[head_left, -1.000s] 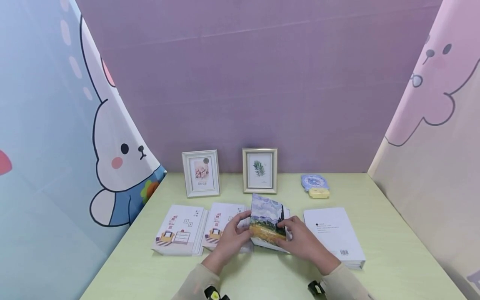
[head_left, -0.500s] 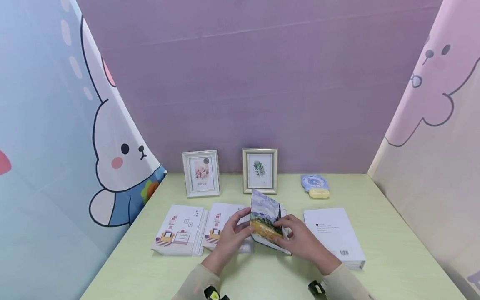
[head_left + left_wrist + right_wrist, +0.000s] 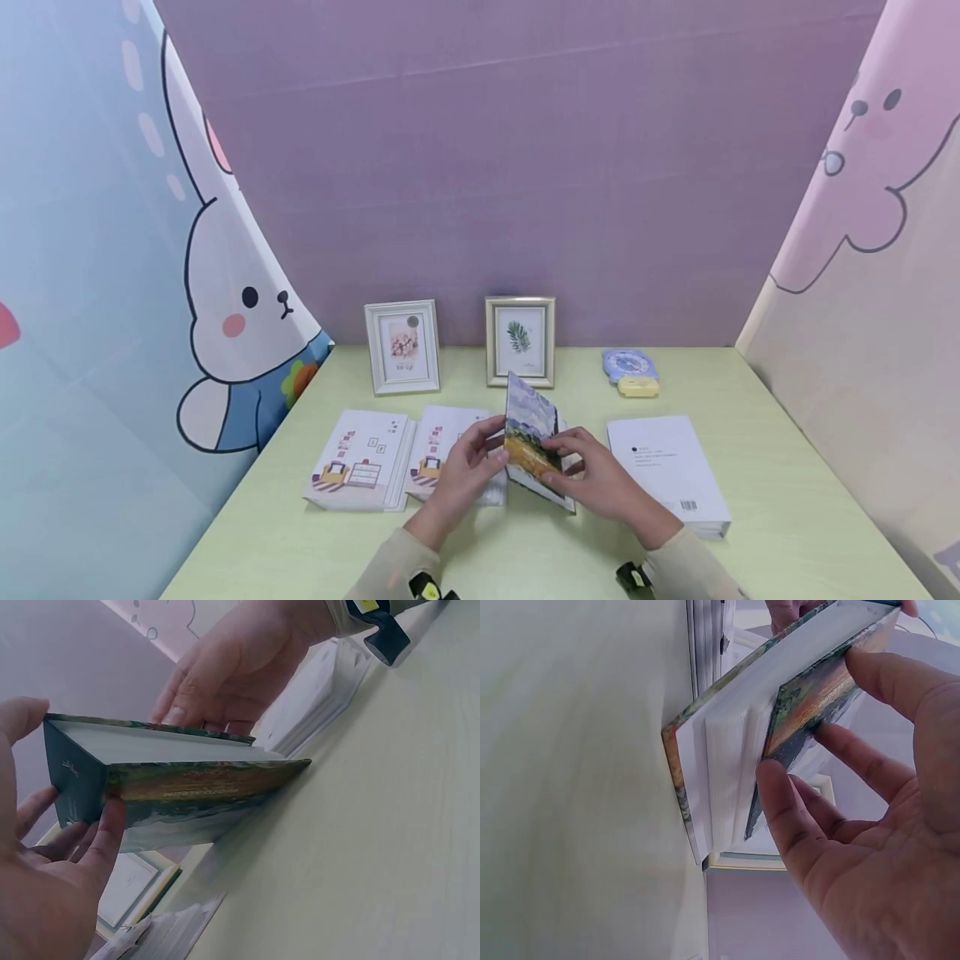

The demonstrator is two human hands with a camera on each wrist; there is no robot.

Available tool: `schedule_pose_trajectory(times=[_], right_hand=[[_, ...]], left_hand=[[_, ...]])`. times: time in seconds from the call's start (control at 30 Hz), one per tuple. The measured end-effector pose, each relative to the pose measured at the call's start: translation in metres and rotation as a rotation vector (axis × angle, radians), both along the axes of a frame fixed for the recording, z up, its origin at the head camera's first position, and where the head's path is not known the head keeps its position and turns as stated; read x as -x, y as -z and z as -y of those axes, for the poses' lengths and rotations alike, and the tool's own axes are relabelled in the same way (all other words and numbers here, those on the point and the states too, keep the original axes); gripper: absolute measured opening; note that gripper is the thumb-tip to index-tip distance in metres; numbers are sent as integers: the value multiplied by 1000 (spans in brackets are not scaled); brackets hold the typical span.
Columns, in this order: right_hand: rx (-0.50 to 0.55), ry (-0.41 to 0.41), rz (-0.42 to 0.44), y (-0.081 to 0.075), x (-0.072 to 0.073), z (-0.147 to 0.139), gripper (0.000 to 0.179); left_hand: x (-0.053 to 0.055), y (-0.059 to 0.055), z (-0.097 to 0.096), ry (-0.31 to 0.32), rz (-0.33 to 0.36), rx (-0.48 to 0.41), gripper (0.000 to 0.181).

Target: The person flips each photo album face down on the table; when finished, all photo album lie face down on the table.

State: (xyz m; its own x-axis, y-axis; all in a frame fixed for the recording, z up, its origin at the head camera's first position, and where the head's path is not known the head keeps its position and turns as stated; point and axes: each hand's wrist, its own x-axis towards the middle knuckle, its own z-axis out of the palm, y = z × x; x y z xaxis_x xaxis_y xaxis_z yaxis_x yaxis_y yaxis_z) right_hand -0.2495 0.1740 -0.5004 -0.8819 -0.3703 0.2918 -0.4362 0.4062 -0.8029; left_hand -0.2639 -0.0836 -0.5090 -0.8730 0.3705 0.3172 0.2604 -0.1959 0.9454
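Note:
A hardcover book (image 3: 528, 425) with a painted landscape cover stands tilted between both hands over the table, its covers slightly apart at the pages. My left hand (image 3: 461, 479) grips it along the dark green spine (image 3: 75, 776), thumb on one side and fingers on the other. On the opposite side, my right hand (image 3: 596, 475) holds it, with curled fingertips and thumb against the painted cover near its edge. White page edges (image 3: 720, 765) show in the right wrist view.
Left of the hands lie two white books with a furniture drawing, the outer one (image 3: 356, 458) fully visible. A white book (image 3: 667, 471) lies on the right. Behind stand a white photo frame (image 3: 401, 346), a gold one (image 3: 520, 342) and a blue clock-like item (image 3: 628, 367).
The painted book has turned and tipped more upright, its top edge rising and its cover looking narrower. The right fingers have moved slightly left with it; both hands keep hold.

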Motion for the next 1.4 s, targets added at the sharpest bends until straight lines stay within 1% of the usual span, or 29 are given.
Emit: schedule_pose_trajectory(times=[0.1, 0.2, 0.33, 0.43, 0.73, 0.97, 1.17, 1.4], right_hand=[[17, -12, 8, 0, 0, 0, 48], [29, -20, 16, -1, 0, 1, 49], [35, -21, 19, 0, 0, 1, 50], [43, -26, 20, 0, 0, 1, 52], [68, -50, 37, -1, -1, 0, 57], [100, -67, 67, -2, -3, 1, 57], [137, -81, 89, -5, -5, 2, 56], [165, -98, 108, -5, -4, 2, 56]], left_hand=[[1, 2, 1, 12, -35, 3, 57], [1, 4, 1, 42, -63, -9, 59], [0, 5, 0, 93, -75, -31, 61], [-1, 4, 0, 117, -77, -44, 62], [-2, 4, -2, 104, -117, -20, 64], [-2, 4, -3, 113, -101, -22, 63], [0, 6, -3, 124, -116, -42, 63], [-2, 3, -4, 121, -93, -28, 70]])
